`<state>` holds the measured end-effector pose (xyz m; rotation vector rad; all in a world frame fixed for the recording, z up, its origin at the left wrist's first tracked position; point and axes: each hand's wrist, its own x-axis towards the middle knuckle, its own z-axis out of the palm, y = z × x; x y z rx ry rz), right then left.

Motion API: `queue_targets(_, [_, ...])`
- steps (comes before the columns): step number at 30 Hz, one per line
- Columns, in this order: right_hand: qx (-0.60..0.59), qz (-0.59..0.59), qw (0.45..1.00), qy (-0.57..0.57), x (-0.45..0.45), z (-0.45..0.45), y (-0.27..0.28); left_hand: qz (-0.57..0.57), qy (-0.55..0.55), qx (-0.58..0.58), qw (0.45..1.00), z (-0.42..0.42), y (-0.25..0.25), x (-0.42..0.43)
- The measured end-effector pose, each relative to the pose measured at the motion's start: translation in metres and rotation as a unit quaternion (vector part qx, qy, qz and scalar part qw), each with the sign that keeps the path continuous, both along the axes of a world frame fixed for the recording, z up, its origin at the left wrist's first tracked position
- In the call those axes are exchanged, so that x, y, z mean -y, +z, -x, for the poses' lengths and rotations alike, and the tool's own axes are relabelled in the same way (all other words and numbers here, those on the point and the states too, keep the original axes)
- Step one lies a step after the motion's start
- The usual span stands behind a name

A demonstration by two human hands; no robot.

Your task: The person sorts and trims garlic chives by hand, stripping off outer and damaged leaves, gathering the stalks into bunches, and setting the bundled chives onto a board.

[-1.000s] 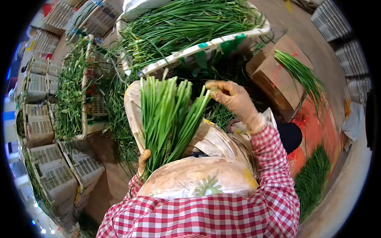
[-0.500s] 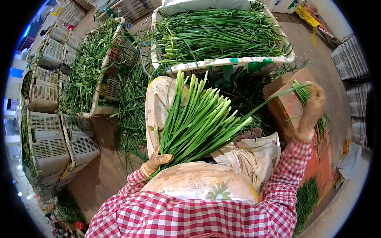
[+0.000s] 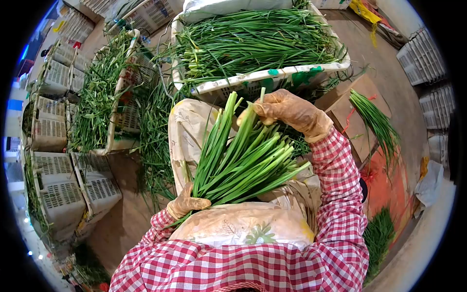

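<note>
A fanned bunch of garlic chives [image 3: 233,160] lies over my lap, its pale cut ends pointing up and to the right. My left hand [image 3: 187,203], in a tan glove, is closed around the leafy lower part, thumb across the top. At the upper end of the bunch, my gloved right hand [image 3: 287,113] pinches several chive stems near their pale ends. Its fingertips partly hide those stems. Below the hands, a stained, leaf-printed apron [image 3: 243,221] covers my lap.
Ahead stands a white crate [image 3: 272,74] full of chives, with loose leaves heaped beside it. Another crate [image 3: 119,97] of leaves is to the left, near stacked crates [image 3: 58,180]. At right, a tied chive bundle [image 3: 374,117] rests on a cardboard box [image 3: 340,104].
My right hand has come from the far right, near the cardboard box, to the top of the bunch and now grips stems there. My left hand keeps its hold. The view has shifted slightly.
</note>
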<state>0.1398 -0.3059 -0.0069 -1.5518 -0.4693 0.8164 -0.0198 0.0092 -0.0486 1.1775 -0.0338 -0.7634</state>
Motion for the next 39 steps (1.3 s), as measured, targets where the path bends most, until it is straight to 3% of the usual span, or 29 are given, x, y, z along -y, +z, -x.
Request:
queue_targets(5, [-0.017, -0.210, 0.955, -0.208, 0.004, 0.028, 0.014, 0.017, -0.010, -0.006, 1.000, -0.002, -0.011, -0.006])
queue_targets(6, [-0.017, -0.260, 0.919, -0.294, 0.011, 0.029, 0.018, 0.037, -0.017, -0.039, 0.998, -0.002, -0.010, -0.009])
queue_targets(7, [-0.021, -0.292, 0.905, -0.307, 0.037, 0.024, 0.015, 0.055, -0.022, -0.072, 0.996, -0.001, -0.010, -0.011])
queue_targets(8, [-0.068, -0.353, 0.812, -0.461, 0.049, 0.030, 0.013, 0.053, -0.003, -0.039, 0.998, 0.000, -0.011, -0.010])
queue_targets(9, [-0.068, -0.410, 0.783, -0.464, 0.081, 0.029, 0.004, 0.055, -0.001, -0.015, 0.998, 0.004, -0.021, -0.015])
queue_targets(10, [0.042, -0.277, 0.755, -0.593, 0.079, 0.035, 0.018, 0.057, 0.001, 0.008, 0.998, 0.009, -0.032, -0.020])
queue_targets(11, [0.032, -0.442, 0.815, -0.373, 0.144, 0.030, -0.016, 0.056, 0.015, -0.012, 0.998, 0.010, -0.033, -0.020])
queue_targets(12, [0.087, -0.350, 0.767, -0.531, 0.161, 0.039, -0.030, 0.055, 0.030, -0.032, 0.998, 0.011, -0.033, -0.019])
queue_targets(14, [0.194, -0.041, 0.702, -0.684, 0.167, 0.057, -0.046, 0.032, 0.079, -0.075, 0.994, 0.016, -0.038, -0.018])
queue_targets(15, [0.190, -0.042, 0.706, -0.681, 0.165, 0.067, -0.052, 0.011, 0.109, -0.098, 0.989, 0.020, -0.045, -0.020])
queue_targets(16, [0.094, 0.036, 0.742, -0.663, 0.162, 0.077, -0.057, 0.143, 0.046, -0.063, 0.987, 0.012, -0.047, -0.023])
queue_targets(17, [-0.006, 0.115, 0.765, -0.634, 0.159, 0.084, -0.064, 0.137, 0.049, -0.067, 0.987, 0.012, -0.045, -0.024])
queue_targets(18, [-0.013, 0.114, 0.766, -0.632, 0.155, 0.088, -0.071, 0.101, 0.076, -0.073, 0.989, 0.014, -0.039, -0.022])
queue_targets(20, [0.105, 0.050, 0.702, -0.702, 0.153, 0.099, -0.081, 0.096, 0.067, -0.059, 0.991, 0.015, -0.057, -0.030])
queue_targets(21, [0.102, 0.053, 0.698, -0.706, 0.175, 0.101, -0.090, 0.094, 0.062, -0.052, 0.992, 0.015, -0.066, -0.034])
queue_targets(23, [0.078, -0.159, 0.606, -0.775, 0.241, 0.097, -0.107, 0.050, 0.088, -0.049, 0.994, 0.014, -0.065, -0.026])
queue_targets(24, [0.081, -0.160, 0.605, -0.776, 0.239, 0.096, -0.097, 0.052, 0.086, -0.047, 0.994, 0.012, -0.073, -0.029])
queue_targets(26, [0.075, 0.067, 0.629, -0.771, 0.220, 0.091, -0.072, 0.236, 0.079, -0.144, 0.958, 0.013, -0.089, -0.040])
queue_targets(27, [-0.056, -0.143, 0.790, -0.593, 0.240, 0.099, -0.106, 0.294, 0.077, -0.179, 0.936, 0.015, -0.089, -0.042])
queue_targets(29, [-0.174, -0.045, 0.889, -0.422, 0.195, 0.113, -0.110, 0.116, 0.050, -0.048, 0.991, 0.010, -0.061, -0.027])
queue_targets(30, [-0.175, 0.086, 0.901, -0.387, 0.109, 0.117, -0.066, 0.046, 0.059, -0.019, 0.997, 0.009, -0.047, -0.018])
queue_targets(31, [-0.174, 0.097, 0.924, -0.326, 0.060, 0.125, -0.049, -0.025, 0.067, 0.005, 0.997, 0.007, -0.033, -0.008])
queue_targets(32, [-0.184, -0.001, 0.941, -0.285, 0.029, 0.134, -0.044, -0.050, 0.007, -0.004, 0.999, 0.001, -0.017, -0.005])
queue_targets(33, [-0.199, -0.119, 0.935, -0.269, 0.003, 0.138, -0.040, -0.068, -0.013, -0.015, 0.997, -0.004, 0.003, 0.006])
queue_targets(35, [-0.238, -0.341, 0.863, -0.286, -0.035, 0.128, -0.044, -0.079, -0.026, -0.013, 0.996, -0.011, 0.039, 0.030])
queue_targets(36, [-0.265, -0.455, 0.810, -0.257, -0.044, 0.116, -0.058, -0.136, -0.066, 0.112, 0.982, -0.017, 0.038, 0.033])
queue_targets(37, [-0.234, -0.444, 0.821, -0.273, -0.049, 0.109, -0.051, -0.185, -0.104, 0.237, 0.948, -0.023, 0.037, 0.038])
queue_targets(38, [-0.165, -0.517, 0.808, -0.228, -0.054, 0.104, -0.052, -0.179, -0.109, 0.243, 0.947, -0.029, 0.039, 0.046])
queue_targets(39, [-0.096, -0.500, 0.834, -0.215, -0.055, 0.100, -0.064, -0.367, -0.182, 0.330, 0.851, -0.032, 0.044, 0.056])
